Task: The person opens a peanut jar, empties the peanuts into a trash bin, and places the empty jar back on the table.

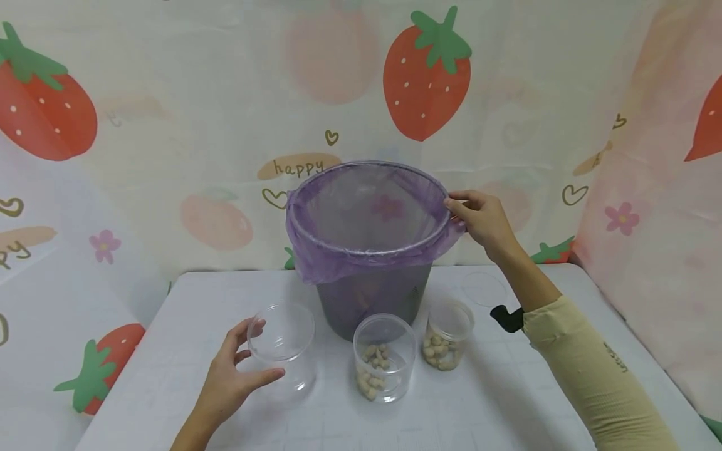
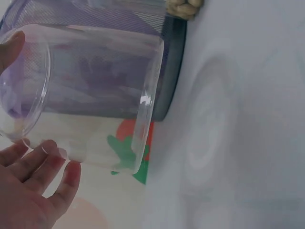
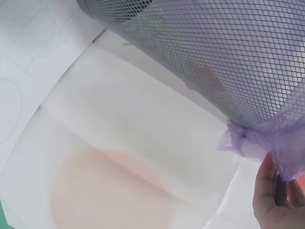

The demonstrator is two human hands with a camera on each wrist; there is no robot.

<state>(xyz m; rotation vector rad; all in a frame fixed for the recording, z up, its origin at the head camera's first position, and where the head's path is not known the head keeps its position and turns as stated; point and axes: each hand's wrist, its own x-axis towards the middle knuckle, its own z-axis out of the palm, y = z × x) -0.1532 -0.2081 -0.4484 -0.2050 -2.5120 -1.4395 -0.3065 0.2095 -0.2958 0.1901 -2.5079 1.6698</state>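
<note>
Pale yellow sleeve (image 1: pixel 586 357) with small dark lettering, black wrist strap (image 1: pixel 507 317), bare hands.

Bright, even light; soft wrist views

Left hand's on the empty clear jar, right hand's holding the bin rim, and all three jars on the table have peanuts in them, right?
Not quite. Only two jars hold peanuts; the jar at the left hand is empty, as the head view shows. The right hand does hold the rim of the bin.
</note>
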